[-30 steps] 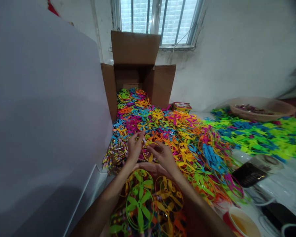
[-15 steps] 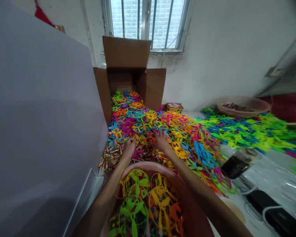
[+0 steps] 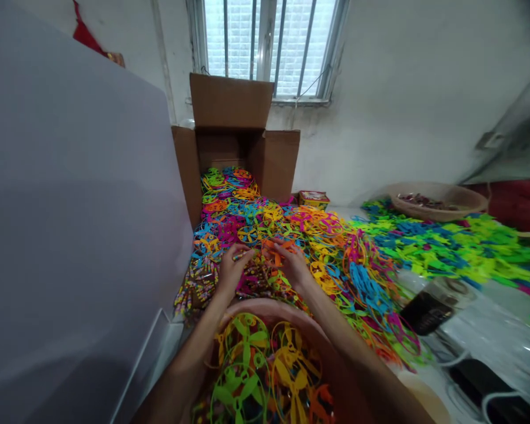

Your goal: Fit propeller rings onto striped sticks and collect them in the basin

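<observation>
My left hand (image 3: pixel 232 271) is closed on a thin, patterned stick (image 3: pixel 242 255) that pokes out between thumb and fingers. Facing it, my right hand (image 3: pixel 295 268) pinches an orange ringed propeller (image 3: pixel 271 254) by its edge. The two hands are a short way apart, over a heap of ringed propellers (image 3: pixel 269 212) in many colours. Below and left of my left hand lie many patterned sticks (image 3: pixel 198 285). Between my forearms stands a pink basin (image 3: pixel 269 307) with green, yellow and orange propellers in it.
An open cardboard box (image 3: pixel 232 106) lies at the back with propellers spilling out. On the left rises a pale panel (image 3: pixel 83 206). To the right are green and blue plastic pieces (image 3: pixel 446 244), a shallow basin (image 3: pixel 441 213), a dark-labelled container (image 3: pixel 428 312) and a black device (image 3: pixel 481 377).
My left hand has turned inward, and the stick now shows in it. My right hand has shifted slightly right and down, with the orange propeller now plainly visible. The view has tilted slightly.
</observation>
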Tool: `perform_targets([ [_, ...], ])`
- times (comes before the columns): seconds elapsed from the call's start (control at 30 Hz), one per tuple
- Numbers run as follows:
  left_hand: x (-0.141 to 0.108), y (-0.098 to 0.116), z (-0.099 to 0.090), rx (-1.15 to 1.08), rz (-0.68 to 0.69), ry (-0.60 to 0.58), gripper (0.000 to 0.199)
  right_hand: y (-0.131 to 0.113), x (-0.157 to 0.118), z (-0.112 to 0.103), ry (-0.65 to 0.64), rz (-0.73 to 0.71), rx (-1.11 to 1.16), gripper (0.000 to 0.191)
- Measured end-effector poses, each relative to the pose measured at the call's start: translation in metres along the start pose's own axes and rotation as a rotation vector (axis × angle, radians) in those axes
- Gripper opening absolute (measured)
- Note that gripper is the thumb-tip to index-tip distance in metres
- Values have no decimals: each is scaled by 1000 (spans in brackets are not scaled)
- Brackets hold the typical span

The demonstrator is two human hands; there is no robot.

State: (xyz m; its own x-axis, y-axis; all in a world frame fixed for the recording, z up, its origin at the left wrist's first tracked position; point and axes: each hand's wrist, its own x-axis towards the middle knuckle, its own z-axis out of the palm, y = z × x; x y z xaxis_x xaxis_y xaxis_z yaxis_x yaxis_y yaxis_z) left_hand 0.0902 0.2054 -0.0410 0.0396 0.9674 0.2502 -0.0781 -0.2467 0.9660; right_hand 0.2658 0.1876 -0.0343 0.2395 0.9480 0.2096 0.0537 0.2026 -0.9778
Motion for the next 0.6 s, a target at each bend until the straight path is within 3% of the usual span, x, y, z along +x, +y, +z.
perform_targets([
  [0.2,-9,28,-1,-173,-14,-94,34,-14,-36,16,-119,194,540,39],
  [0.3,-11,34,-4,-265,-35,-145,33,-20,-40,15,-135,214,560,39],
  [0.43,-10,34,-8,-217,-99,-215,39,-26,-46,14,-117,270,518,38],
  [0.6,-8,34,-14,-198,-124,-223,38,-29,-49,14,-85,292,501,42],
])
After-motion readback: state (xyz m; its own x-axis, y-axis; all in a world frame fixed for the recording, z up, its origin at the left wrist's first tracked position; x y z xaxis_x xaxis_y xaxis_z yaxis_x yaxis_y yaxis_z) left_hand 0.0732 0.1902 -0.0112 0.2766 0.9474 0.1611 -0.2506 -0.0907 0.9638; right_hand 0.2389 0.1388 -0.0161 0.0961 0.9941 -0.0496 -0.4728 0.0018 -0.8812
